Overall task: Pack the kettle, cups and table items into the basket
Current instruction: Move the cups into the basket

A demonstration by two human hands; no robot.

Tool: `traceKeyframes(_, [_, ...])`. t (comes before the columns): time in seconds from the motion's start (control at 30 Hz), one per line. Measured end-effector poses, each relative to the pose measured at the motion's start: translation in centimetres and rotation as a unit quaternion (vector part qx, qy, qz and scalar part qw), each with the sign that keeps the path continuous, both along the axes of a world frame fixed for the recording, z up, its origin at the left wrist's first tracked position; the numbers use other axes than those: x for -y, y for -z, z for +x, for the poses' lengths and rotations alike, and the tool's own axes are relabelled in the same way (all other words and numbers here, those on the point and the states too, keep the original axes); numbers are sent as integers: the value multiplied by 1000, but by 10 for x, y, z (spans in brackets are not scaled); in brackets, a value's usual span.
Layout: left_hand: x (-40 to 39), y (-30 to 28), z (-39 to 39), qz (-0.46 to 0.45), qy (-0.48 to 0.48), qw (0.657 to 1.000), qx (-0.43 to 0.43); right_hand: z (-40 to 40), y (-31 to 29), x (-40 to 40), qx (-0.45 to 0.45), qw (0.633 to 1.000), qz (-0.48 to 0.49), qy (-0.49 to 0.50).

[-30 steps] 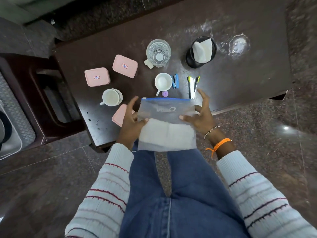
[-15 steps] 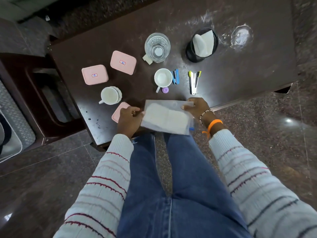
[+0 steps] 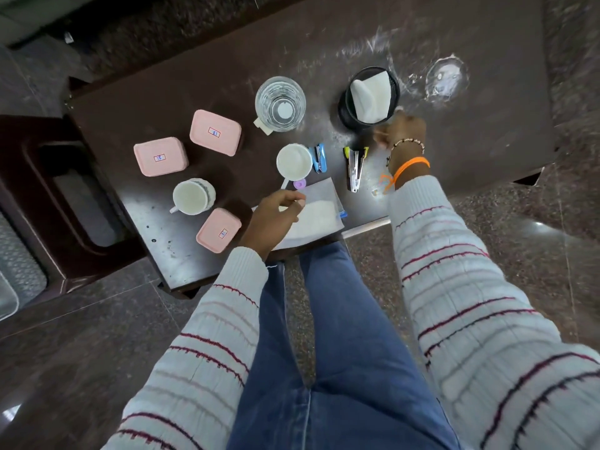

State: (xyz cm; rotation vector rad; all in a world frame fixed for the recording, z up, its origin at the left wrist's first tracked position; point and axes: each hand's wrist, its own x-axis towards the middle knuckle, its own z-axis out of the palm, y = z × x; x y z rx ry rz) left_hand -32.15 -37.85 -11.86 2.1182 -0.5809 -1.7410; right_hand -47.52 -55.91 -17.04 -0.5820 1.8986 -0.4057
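Your left hand [image 3: 276, 216] hung low near your knees, palm down, fingers loosely curled and holding nothing. Your right arm reached forward, its hand [image 3: 402, 131] blurred, so its grip could not be judged.

The right hand [image 3: 401, 131], right of centre, is motion-blurred, so its fingers [image 3: 380, 138] cannot be read. The zip pouch [image 3: 319, 212] is partly covered by the left hand [image 3: 276, 216]
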Motion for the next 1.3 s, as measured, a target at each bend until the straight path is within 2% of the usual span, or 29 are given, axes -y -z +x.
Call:
traceKeyframes(0.23, [41, 13, 11, 8, -39, 997, 72, 3, 9, 9, -89, 988, -25, -125])
traceKeyframes(0.43, [66, 19, 20, -3, -83, 994, 66, 26, 7, 10, -55, 982, -58, -171])
traceKeyframes(0.63, [76, 23, 23, -15, -82, 993, 82, 55, 5, 15, -51, 976, -25, -208])
traceKeyframes(0.87, [74, 26, 25, -42, -73, 995, 58, 58, 9, 8, -55, 976, -36, -207])
traceKeyframes(1.07, [69, 30, 27, -47, -64, 996, 46, 55, 11, 8, -20, 979, -44, -199])
traceKeyframes(1.17, [66, 30, 26, -37, -54, 997, 48, 52, 9, 2, 12, 984, -38, -175])
traceKeyframes(1.3, [53, 28, 22, -45, -95, 993, 58, 46, 6, -15, 34, 992, -2, -124])
